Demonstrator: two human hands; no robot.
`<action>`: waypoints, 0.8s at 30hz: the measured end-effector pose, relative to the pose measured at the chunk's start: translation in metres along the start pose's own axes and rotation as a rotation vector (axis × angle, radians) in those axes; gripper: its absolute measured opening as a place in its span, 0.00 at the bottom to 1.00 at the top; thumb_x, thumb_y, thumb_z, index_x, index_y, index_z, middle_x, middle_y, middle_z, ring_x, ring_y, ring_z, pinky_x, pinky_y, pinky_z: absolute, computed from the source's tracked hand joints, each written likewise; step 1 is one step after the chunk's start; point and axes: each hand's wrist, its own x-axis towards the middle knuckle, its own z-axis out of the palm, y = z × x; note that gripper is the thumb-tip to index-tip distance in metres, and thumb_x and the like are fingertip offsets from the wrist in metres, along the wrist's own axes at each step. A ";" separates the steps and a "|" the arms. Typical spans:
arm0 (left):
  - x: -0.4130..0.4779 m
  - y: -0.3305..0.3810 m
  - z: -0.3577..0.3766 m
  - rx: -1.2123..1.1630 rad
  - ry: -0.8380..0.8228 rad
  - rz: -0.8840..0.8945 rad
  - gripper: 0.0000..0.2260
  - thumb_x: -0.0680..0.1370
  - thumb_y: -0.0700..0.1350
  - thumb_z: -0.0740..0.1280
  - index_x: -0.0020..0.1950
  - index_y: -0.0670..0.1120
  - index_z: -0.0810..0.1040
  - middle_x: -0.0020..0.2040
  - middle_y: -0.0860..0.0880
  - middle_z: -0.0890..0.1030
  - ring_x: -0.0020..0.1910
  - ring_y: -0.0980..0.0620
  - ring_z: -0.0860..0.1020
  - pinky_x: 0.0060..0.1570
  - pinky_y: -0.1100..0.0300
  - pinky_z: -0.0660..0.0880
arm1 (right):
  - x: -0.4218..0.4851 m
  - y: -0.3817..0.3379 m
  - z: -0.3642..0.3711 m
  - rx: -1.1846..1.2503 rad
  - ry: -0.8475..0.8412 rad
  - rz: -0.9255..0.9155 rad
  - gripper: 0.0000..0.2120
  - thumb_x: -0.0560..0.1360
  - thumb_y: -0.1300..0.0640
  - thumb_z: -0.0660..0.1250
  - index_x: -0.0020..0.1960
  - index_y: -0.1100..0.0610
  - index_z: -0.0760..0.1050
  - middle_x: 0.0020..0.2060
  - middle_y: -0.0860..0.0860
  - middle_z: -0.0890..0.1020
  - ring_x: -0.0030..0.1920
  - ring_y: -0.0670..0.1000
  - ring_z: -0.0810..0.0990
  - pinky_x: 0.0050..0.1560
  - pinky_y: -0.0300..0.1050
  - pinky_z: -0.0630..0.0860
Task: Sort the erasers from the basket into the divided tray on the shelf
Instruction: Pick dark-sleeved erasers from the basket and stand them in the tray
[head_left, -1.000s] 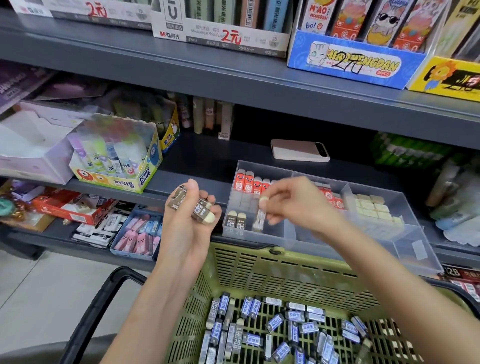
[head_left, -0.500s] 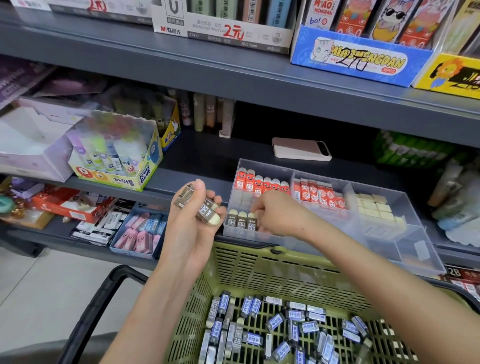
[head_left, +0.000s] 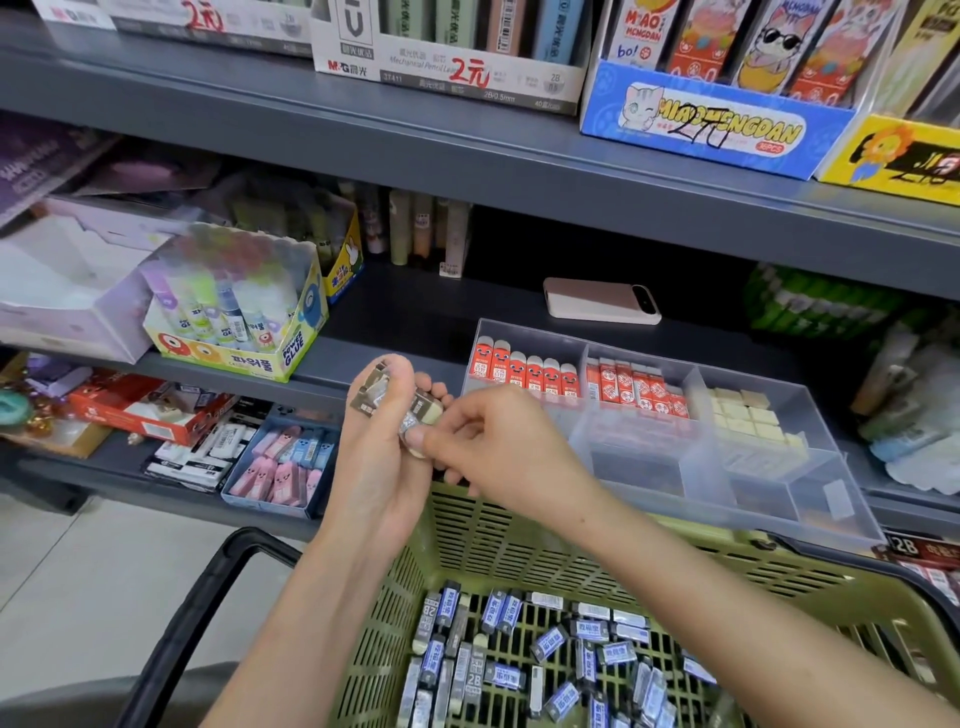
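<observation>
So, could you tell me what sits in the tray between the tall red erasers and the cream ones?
Smaller red-and-white erasers in the middle compartment, per the head view.

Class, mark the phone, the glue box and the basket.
phone (head_left: 597, 302): head view, its back.
glue box (head_left: 228, 358): head view, front panel.
basket (head_left: 483, 551): head view, far wall.

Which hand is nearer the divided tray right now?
Right. The right hand is just in front of the divided tray's left end, fingers pinching one eraser from the stack gripped by the left hand, which is farther left, off the tray.
</observation>
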 end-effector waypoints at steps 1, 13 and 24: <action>0.001 0.000 0.000 -0.004 0.016 -0.003 0.14 0.67 0.52 0.72 0.46 0.44 0.77 0.36 0.50 0.78 0.39 0.54 0.79 0.45 0.56 0.79 | 0.000 0.000 0.002 0.051 0.020 0.025 0.11 0.71 0.49 0.71 0.35 0.54 0.79 0.27 0.48 0.78 0.26 0.41 0.73 0.35 0.42 0.75; -0.005 0.007 0.003 -0.208 0.044 -0.051 0.11 0.70 0.49 0.69 0.47 0.43 0.74 0.38 0.46 0.75 0.39 0.49 0.75 0.50 0.55 0.75 | 0.010 0.028 -0.080 0.094 0.203 -0.017 0.03 0.70 0.63 0.72 0.41 0.58 0.79 0.32 0.55 0.81 0.28 0.46 0.76 0.33 0.38 0.76; -0.005 0.006 0.003 -0.185 0.043 -0.065 0.12 0.70 0.49 0.69 0.48 0.43 0.74 0.37 0.45 0.76 0.38 0.50 0.77 0.46 0.55 0.77 | 0.032 0.042 -0.053 -0.478 -0.123 0.133 0.04 0.76 0.62 0.65 0.44 0.59 0.78 0.34 0.54 0.83 0.34 0.50 0.84 0.39 0.35 0.76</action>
